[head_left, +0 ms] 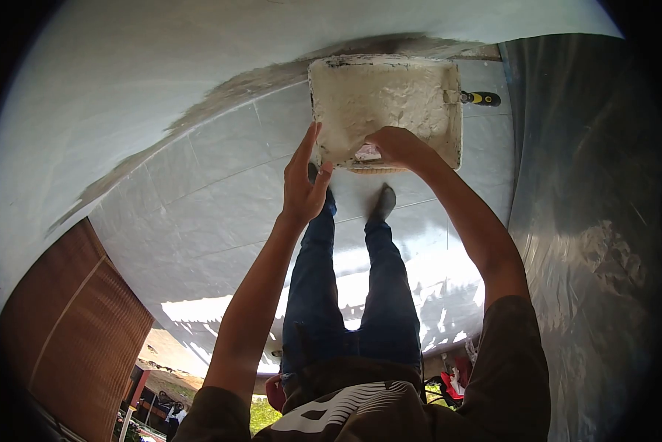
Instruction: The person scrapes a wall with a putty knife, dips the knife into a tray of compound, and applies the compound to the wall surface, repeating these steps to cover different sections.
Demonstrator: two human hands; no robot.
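Observation:
A shallow rectangular tray (460, 125) full of off-white, plaster-like paste (382, 92) is in front of me, its rim crusted with dried material. My left hand (305, 184) is at the tray's near left corner, thumb and fingers stretched apart beside the rim. Over the near side of the tray, my right hand (401, 149) is closed with its fingers bent downward. A small pinkish-white patch (368, 152) shows right at its fingertips; what it holds I cannot make out. A tool with a black and yellow handle (482, 98) rests across the right rim.
A pale wall (161, 66) with a rough grey strip along its bottom curves across the top. Grey sheeting (220, 162) covers the floor under my shoes (383, 200). Clear plastic sheeting (581, 221) hangs at the right. A brown ribbed panel (73, 309) stands at the lower left.

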